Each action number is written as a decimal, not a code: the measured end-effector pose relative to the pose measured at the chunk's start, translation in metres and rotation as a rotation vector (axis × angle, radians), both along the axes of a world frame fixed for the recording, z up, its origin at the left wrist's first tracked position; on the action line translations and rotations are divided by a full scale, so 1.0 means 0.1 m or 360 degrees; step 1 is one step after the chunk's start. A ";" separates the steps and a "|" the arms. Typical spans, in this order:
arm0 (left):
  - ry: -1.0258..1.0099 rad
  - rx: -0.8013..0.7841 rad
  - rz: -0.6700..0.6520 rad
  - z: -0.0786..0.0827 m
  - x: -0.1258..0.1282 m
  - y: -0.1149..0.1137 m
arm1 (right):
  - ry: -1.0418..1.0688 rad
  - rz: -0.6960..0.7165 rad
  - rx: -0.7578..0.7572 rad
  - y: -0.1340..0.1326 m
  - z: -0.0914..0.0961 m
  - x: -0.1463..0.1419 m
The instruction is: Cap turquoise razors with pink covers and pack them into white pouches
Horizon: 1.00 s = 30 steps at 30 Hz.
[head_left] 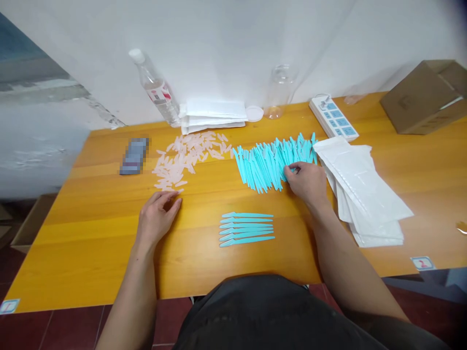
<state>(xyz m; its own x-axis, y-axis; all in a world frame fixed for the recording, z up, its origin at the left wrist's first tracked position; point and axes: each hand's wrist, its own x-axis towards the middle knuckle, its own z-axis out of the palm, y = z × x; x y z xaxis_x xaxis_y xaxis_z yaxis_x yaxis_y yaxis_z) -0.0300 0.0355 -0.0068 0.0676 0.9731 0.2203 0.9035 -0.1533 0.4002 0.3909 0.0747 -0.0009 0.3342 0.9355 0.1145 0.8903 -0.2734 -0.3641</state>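
My right hand (308,181) rests on the near right edge of a big spread of turquoise plastic razor-like sticks (272,160), its fingertips pinched on one of them. My left hand (157,217) lies flat on the wooden table (91,233), fingers stretched out and holding nothing, just below a scatter of pale pink plastic caps (188,158). Between my arms several turquoise sticks (246,228) lie side by side in a neat row.
A stack of white pouches (365,194) lies right of my right hand. At the back stand a tilted clear bottle (155,92), folded white bags (213,116), a clear jar (279,92), a power strip (333,116) and a cardboard box (426,97). A blurred dark card (134,155) lies at left.
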 end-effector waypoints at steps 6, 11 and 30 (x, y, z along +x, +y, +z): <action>0.0065 -0.0075 -0.0032 0.05 -0.01 0.10 | 0.0048 -0.0016 -0.0038 0.01 0.01 0.00; 0.0102 -0.0050 -0.0043 0.04 -0.04 0.14 | 0.0085 -0.0044 -0.0013 0.03 0.01 0.01; 0.0147 0.0059 -0.0088 0.00 -0.05 0.13 | -0.0016 -0.0062 -0.0031 0.07 0.02 -0.03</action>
<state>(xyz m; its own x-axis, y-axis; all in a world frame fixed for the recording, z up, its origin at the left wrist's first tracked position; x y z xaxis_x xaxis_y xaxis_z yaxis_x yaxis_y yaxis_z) -0.0354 0.0487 -0.0073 0.1426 0.9586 0.2466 0.9259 -0.2173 0.3090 0.3880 0.0817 0.0010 0.3692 0.9240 0.0999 0.8824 -0.3148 -0.3498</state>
